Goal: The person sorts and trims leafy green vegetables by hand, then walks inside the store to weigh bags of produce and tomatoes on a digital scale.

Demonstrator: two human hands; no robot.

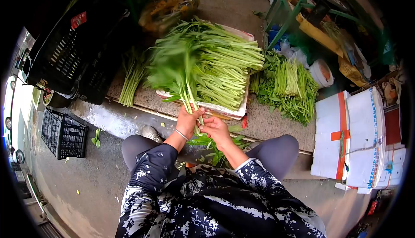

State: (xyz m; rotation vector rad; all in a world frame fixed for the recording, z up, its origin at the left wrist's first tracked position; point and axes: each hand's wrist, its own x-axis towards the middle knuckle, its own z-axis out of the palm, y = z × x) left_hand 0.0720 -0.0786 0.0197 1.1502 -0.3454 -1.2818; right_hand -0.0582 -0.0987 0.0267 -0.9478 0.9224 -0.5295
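Observation:
My left hand (186,122) is closed around the lower stems of a small bunch of long-stemmed leafy greens (189,91), which looks like water spinach. The bunch points away from me, and its leafy top is blurred. Close beside it, my right hand (215,130) has its thumb and fingers pinched at the cut stem ends; what exactly lies between the fingertips is partly hidden. Beyond my hands, a large pile of the same greens (227,71) lies on a white foam tray (235,113), stems toward the right. Loose leaves and stems (216,149) lie below my hands, between my knees.
Left of the tray lies a smaller bunch (133,80); right of it sits a leafy stack (290,84). Black crates (65,134) stand at left, white foam boxes (330,138) at right. A white bucket (321,73) and green metal frame (294,15) stand behind.

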